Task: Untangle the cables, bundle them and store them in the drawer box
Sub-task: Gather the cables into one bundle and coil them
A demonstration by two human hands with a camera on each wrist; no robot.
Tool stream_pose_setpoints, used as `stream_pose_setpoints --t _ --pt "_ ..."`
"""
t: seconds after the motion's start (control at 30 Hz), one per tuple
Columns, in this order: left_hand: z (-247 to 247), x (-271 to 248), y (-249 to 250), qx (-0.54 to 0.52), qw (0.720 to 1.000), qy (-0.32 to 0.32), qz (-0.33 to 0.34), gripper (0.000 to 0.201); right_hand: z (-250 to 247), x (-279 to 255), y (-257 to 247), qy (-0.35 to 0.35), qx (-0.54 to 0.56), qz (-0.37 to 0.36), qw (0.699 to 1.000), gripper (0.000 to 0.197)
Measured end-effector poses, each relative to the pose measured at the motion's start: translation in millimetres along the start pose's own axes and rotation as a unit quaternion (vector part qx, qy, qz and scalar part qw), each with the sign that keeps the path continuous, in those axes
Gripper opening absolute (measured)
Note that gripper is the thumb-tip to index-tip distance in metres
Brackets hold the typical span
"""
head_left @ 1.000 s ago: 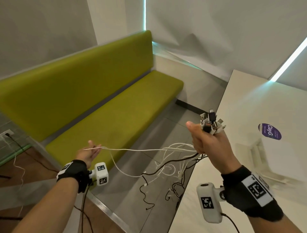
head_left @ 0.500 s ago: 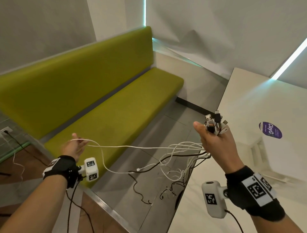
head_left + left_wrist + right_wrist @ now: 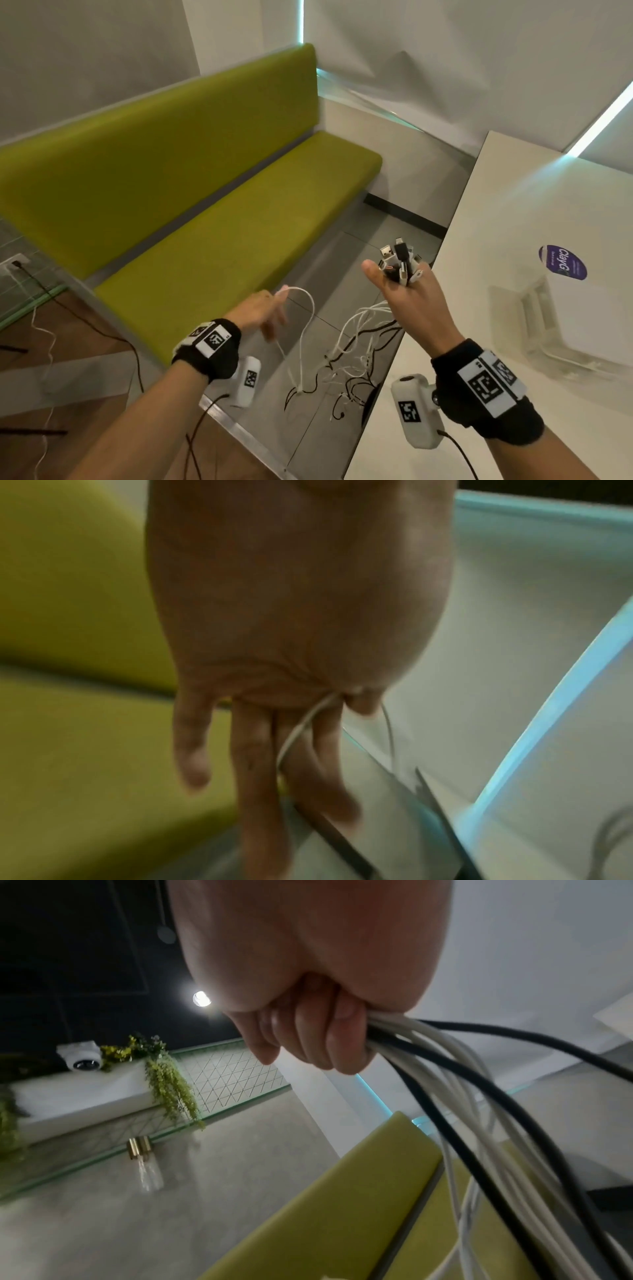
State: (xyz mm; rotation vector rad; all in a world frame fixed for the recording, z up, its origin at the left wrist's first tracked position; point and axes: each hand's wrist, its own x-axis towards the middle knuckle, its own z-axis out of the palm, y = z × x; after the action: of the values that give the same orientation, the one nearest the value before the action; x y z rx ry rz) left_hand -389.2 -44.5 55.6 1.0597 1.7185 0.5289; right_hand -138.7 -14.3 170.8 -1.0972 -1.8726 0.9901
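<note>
Right grip (image 3: 409, 305) clasps the cables (image 3: 359, 346); left grip (image 3: 260, 313) pinches one white cable (image 3: 308, 308); sticker (image 3: 562, 262) reads "ClayG".

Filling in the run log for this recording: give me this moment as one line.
right hand: grips cable bundle, plugs up | left hand: pinches white cable | loose ends hang tangled | drawer box: on table, untouched

Long green bench (image 3: 212, 212) along grey wall. White table (image 3: 534, 212) at right. Grey tiled floor (image 3: 346, 260) between bench and table. Wall socket (image 3: 13, 265) far left, dark lead plugged in. Dome camera (image 3: 82, 1057) beside trailing green plant (image 3: 171, 1085) on white ledge.
</note>
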Motion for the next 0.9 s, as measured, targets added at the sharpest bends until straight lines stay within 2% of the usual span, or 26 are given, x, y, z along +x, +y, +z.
stream_pose_setpoints --t 0.07,0.1,0.13,0.2,0.23,0.33,0.43,0.53,0.6,0.67,0.8,0.9 --pt "-24.9 3.0 -0.2 0.138 0.976 0.168 -0.004 0.087 -7.8 0.2 4.7 -0.002 -0.033 0.014 0.999 0.048" --pt "-40.2 7.2 -2.7 0.188 0.958 0.218 -0.015 0.093 -11.5 0.0 7.2 0.001 -0.047 0.027 0.999 0.047" --pt "-52.7 10.0 -4.7 0.228 0.946 0.229 -0.038 0.097 -14.0 -0.2 9.8 0.003 -0.059 0.039 0.998 0.046" --pt "-63.1 16.9 -12.4 0.288 0.934 0.201 -0.065 0.089 -13.6 0.1 12.5 0.006 -0.06 0.05 0.997 0.045" --pt "-59.9 19.9 -16.3 0.302 0.934 0.181 -0.058 0.079 -10.8 0.0 12.4 0.007 -0.049 0.05 0.998 0.045" --pt "-34.1 31.9 -32.0 0.281 0.951 0.112 -0.058 0.049 -1.1 -1.5 9.2 0.007 -0.014 0.045 0.999 0.048" --pt "-18.7 38.2 -58.2 0.221 0.969 0.049 -0.103 0.04 1.4 -3.2 8.3 -0.003 -0.006 0.042 0.999 0.048" --pt "-8.3 38.4 -86.6 0.155 0.983 -0.008 -0.1 0.039 -1.1 -4.5 10.0 -0.013 -0.004 0.044 0.999 0.046" --pt "3.8 35.3 -99.4 0.068 0.996 0.017 -0.062 0.045 0.1 -5.7 13.1 -0.017 -0.001 0.049 0.999 0.049" --pt "13.9 36.9 -107.5 0.016 0.996 0.059 -0.063 0.057 4.4 -7.2 15.6 -0.021 0.002 0.054 0.998 0.05" --pt "21.5 45.6 -123.4 0.053 0.989 0.095 -0.103 0.05 10.6 -8.4 13.6 -0.037 -0.004 0.05 0.998 0.048" --pt "20.9 50.1 -131.1 0.048 0.992 0.061 -0.103 0.047 11.3 -7.4 11.7 -0.04 0.001 0.04 0.998 0.051"
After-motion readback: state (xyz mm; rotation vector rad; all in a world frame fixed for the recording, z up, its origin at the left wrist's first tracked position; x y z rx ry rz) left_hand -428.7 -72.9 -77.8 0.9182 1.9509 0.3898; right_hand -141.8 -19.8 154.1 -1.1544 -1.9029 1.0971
